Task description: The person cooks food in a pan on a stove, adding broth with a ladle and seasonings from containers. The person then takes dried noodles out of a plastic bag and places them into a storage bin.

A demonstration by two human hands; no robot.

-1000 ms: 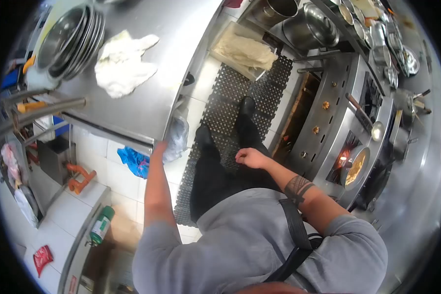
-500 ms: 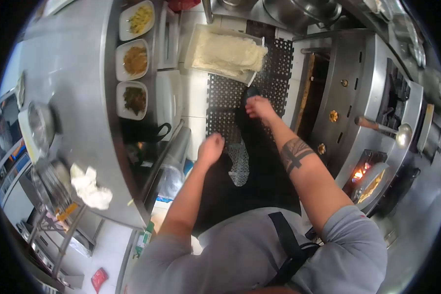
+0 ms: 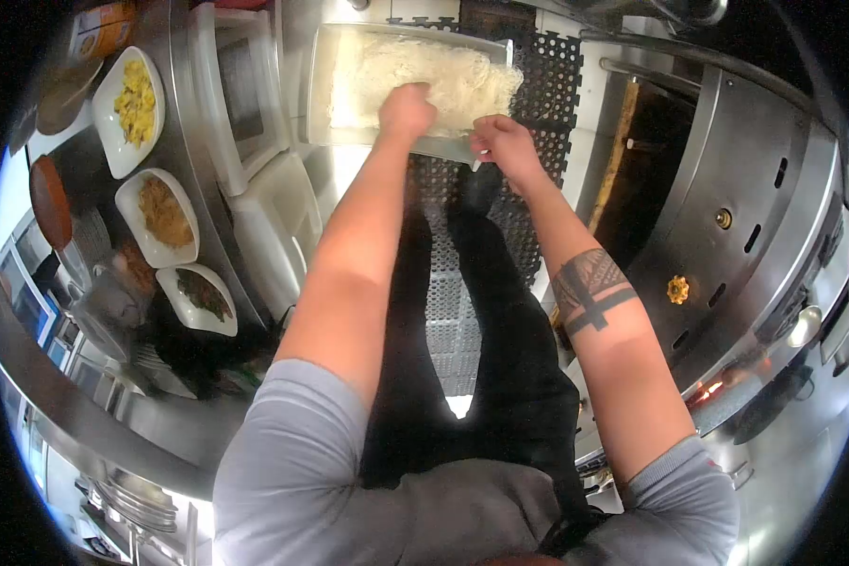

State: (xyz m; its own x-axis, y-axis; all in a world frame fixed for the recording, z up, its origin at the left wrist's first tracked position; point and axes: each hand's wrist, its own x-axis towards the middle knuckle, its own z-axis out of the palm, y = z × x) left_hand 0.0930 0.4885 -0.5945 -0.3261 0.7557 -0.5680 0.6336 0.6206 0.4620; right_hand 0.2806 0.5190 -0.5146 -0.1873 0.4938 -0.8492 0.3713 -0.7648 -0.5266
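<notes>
A rectangular, light-coloured tub [image 3: 323, 90] stands low over the floor mat, filled with a pale, stringy heap that looks like thin noodles [image 3: 424, 75]. My left hand [image 3: 408, 111] is over the tub's near side, its fingers curled against the noodles; whether any are between the fingertips is hidden. At the tub's near right corner, my right hand [image 3: 507, 149] has its thumb and fingers closed on the rim. Some of the noodles spill over the tub's right end.
White dishes of yellow pieces [image 3: 134, 104], brown shreds [image 3: 165, 212] and dark greens [image 3: 203, 297] line the steel counter to my left. To my right is a stove front [image 3: 689, 208] with knobs, a flame [image 3: 707, 391] and a ladle [image 3: 806, 326]. A perforated black mat [image 3: 547, 104] covers the floor.
Both hands have reached forward to the tub, the left to the noodles and the right to the rim's corner. My view has tilted and moved closer to the tub.
</notes>
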